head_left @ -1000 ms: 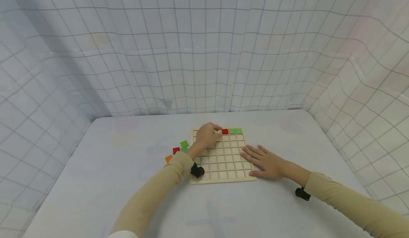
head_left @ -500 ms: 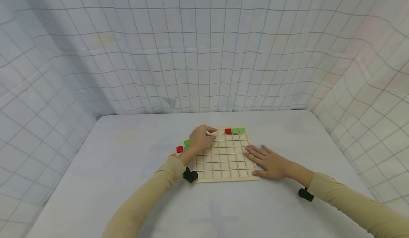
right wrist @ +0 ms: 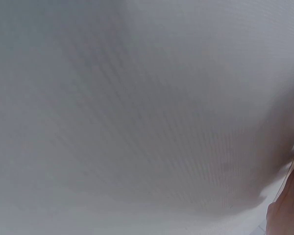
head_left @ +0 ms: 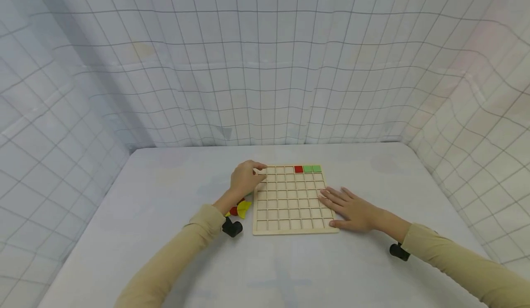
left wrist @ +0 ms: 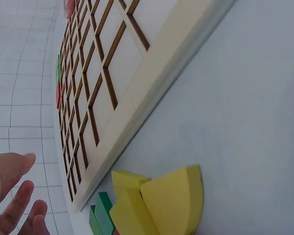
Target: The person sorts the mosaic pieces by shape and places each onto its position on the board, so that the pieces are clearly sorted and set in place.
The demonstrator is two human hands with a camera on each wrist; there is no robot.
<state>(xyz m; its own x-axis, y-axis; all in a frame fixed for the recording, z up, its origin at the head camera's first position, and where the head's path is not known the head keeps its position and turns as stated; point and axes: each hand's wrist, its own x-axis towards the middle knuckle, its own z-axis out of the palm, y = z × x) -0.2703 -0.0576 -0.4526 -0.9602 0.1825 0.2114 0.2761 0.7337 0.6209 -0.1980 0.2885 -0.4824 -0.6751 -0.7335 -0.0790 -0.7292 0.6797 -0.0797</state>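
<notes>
A pale wooden grid board (head_left: pixel 290 231) lies on the table. In its far row sit a red tile (head_left: pixel 298 169) and two green tiles (head_left: pixel 312 168), side by side at the right end. Over the board's far left corner hovers my left hand (head_left: pixel 245 178), thumb and fingers apart. The left wrist view shows nothing between those fingers. My right hand (head_left: pixel 352 212) rests flat with spread fingers on the board's right edge. Yellow blocks (left wrist: pixel 171 200) and green pieces (left wrist: pixel 103 213) lie beside the board's left edge, partly hidden by my left arm in the head view.
A red piece (head_left: pixel 233 211) lies among the yellow ones by my left wrist. White table surface (head_left: pixel 281 271) surrounds the board. Grid-patterned cloth (head_left: pixel 265 69) hangs behind the table and along both sides. The right wrist view shows mostly blurred white surface.
My left hand has moved left along the board's far row, away from the red tile, to the far left corner. Yellow blocks have come into sight. My right hand stays on the board's edge.
</notes>
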